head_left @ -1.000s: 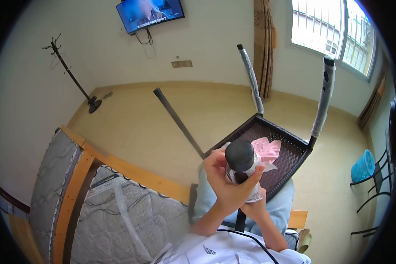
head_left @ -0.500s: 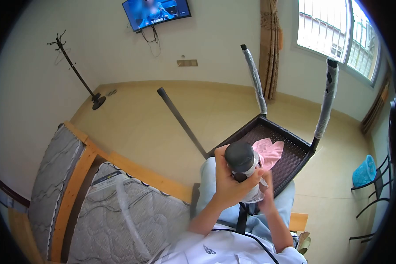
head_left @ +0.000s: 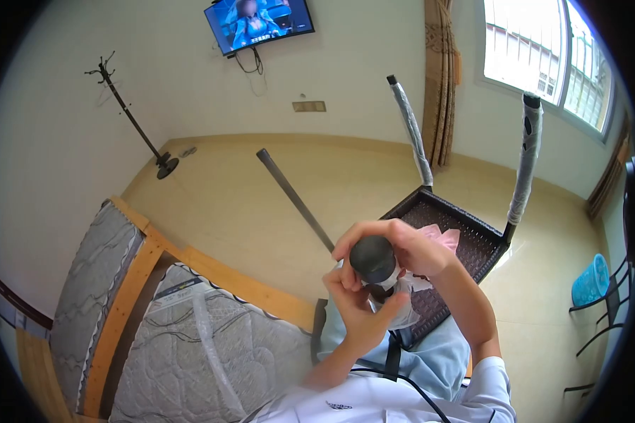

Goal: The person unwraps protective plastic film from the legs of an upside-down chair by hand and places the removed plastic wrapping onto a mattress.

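Note:
An upturned stool with a dark woven seat (head_left: 430,211) rests across my lap. Its nearest leg (head_left: 372,259) points up at me, showing a black end, with crumpled clear plastic wrap (head_left: 406,307) below. My left hand (head_left: 360,307) is closed around this leg from the left and below. Curling over its far side from the right is my right hand (head_left: 420,250), fingers bent near the black end; part of its grip is hidden. Behind that hand, a pink cloth (head_left: 448,238) lies on the seat. Two far legs (head_left: 525,162) are wrapped in plastic, while the left leg (head_left: 293,197) is bare.
Quilted grey mattresses (head_left: 190,345) and a wooden bed frame (head_left: 250,285) are on my left. A coat rack (head_left: 134,120) stands by the wall, below and left of a television (head_left: 261,25). To the right are a blue bin (head_left: 590,280) and a black chair (head_left: 614,299).
My right hand has risen from below the wrap to curl over the far side of the leg's end. My left hand has shifted lower on the leg. The pink cloth is more covered.

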`<state>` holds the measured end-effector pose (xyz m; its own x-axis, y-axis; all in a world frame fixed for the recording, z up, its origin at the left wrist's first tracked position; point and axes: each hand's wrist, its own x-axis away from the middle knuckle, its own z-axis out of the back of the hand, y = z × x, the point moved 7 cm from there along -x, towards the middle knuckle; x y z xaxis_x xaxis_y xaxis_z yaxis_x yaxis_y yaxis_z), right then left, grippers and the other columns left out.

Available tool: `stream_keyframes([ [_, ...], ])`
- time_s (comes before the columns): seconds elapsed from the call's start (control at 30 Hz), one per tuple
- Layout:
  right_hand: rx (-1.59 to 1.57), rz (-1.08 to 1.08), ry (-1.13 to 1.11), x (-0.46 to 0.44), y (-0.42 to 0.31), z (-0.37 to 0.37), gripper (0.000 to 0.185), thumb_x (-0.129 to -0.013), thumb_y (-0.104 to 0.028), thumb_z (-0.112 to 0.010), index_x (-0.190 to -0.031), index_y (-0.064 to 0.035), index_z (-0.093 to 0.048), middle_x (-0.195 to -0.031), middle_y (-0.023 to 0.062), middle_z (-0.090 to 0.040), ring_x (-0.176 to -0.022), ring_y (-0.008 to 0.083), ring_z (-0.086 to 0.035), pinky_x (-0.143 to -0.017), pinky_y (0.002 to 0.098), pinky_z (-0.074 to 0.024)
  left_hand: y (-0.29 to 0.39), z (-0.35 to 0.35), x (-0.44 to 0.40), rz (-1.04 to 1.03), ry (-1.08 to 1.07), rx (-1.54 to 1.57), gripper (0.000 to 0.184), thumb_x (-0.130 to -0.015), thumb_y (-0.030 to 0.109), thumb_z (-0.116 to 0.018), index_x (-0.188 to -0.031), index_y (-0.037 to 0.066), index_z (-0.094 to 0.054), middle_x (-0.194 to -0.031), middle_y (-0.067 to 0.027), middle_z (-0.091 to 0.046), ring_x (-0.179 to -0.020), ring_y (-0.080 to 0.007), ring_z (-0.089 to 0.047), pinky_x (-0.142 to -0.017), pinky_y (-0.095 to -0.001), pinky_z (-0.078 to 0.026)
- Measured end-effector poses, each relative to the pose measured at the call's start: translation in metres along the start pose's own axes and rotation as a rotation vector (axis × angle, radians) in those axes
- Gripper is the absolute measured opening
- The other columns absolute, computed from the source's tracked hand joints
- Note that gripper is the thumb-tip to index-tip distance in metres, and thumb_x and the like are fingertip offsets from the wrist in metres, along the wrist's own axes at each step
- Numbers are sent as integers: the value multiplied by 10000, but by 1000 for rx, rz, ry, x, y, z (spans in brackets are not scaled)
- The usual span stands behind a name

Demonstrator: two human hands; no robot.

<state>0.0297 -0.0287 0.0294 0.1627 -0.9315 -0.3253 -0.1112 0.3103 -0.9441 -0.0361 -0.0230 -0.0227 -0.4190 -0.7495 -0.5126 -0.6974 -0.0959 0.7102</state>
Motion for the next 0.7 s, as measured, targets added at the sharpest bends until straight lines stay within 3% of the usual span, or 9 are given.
stream_keyframes([
  [0.03, -59, -23, 59, -2, 7, 0, 657, -749, -560, -292, -825, 61, -494, -679, 121, -536, -641, 161, -528, -586, 234, -425, 2, 0, 1, -10, 16, 27, 605, -617, 126, -673, -1009, 107, -213, -968, -105, -403, -852, -161, -439, -716, -283, -383],
  [0.13, -38, -182, 125, -1, 12, 4, 587, -780, -499, -295, -733, 45, -510, -646, 88, -523, -609, 127, -504, -546, 216, -404, 8, -2, 4, 6, 26, 90, 532, -646, 45, -632, -959, 106, -207, -925, -131, -463, -850, -158, -445, -756, -269, -351],
  [0.23, 153, -104, 361, -2, -4, 18, 529, -810, -432, -285, -665, 24, -511, -618, 53, -503, -573, 95, -463, -526, 204, -372, 4, -1, 5, 69, -51, 84, 506, -679, 30, -592, -987, 97, -196, -978, -182, -467, -860, -175, -460, -761, -264, -341],
  [0.33, 261, 1, 527, 8, -20, 20, 483, -831, -379, -266, -676, 8, -511, -600, 26, -480, -549, 80, -422, -521, 200, -347, 0, 9, 14, 4, 0, 135, 433, -713, 67, -563, -980, 79, -223, -948, -202, -488, -889, -212, -474, -787, -286, -335],
  [0.37, 263, -13, 526, 11, -24, 19, 434, -832, -313, -272, -701, 27, -508, -652, 51, -500, -613, 118, -439, -617, 233, -351, 2, 17, 15, -81, 58, 62, 404, -722, 100, -537, -984, 78, -231, -921, -189, -491, -882, -223, -475, -787, -299, -340],
  [0.47, 143, -68, 597, 11, -10, 32, 485, -829, -343, -241, -687, 40, -503, -616, 57, -493, -608, 125, -436, -602, 249, -351, 18, 41, 10, -295, 175, -142, 359, -735, 198, -493, -982, 71, -266, -877, -158, -497, -880, -259, -476, -782, -332, -354],
  [0.53, 221, -38, 642, 11, -12, 42, 497, -826, -346, -226, -684, 45, -498, -591, 86, -482, -580, 149, -433, -584, 264, -351, 36, 47, -13, -390, 192, -255, 371, -727, 267, -504, -964, 61, -308, -894, -152, -496, -905, -284, -475, -772, -346, -366],
  [0.67, 421, 34, 757, 17, -22, 37, 481, -820, -323, -222, -659, 48, -483, -572, 156, -470, -522, 227, -433, -547, 301, -353, 71, -23, -71, -620, -150, -287, 523, -647, 369, -590, -990, 38, -374, -931, -106, -494, -892, -232, -481, -740, -357, -377],
  [0.7, 497, 57, 774, 20, -29, 33, 408, -810, -278, -246, -736, 47, -482, -590, 188, -466, -507, 278, -431, -535, 320, -359, 70, -43, -80, -583, -291, -443, 485, -654, 364, -584, -965, 40, -400, -894, -103, -507, -845, -221, -499, -707, -342, -388],
])
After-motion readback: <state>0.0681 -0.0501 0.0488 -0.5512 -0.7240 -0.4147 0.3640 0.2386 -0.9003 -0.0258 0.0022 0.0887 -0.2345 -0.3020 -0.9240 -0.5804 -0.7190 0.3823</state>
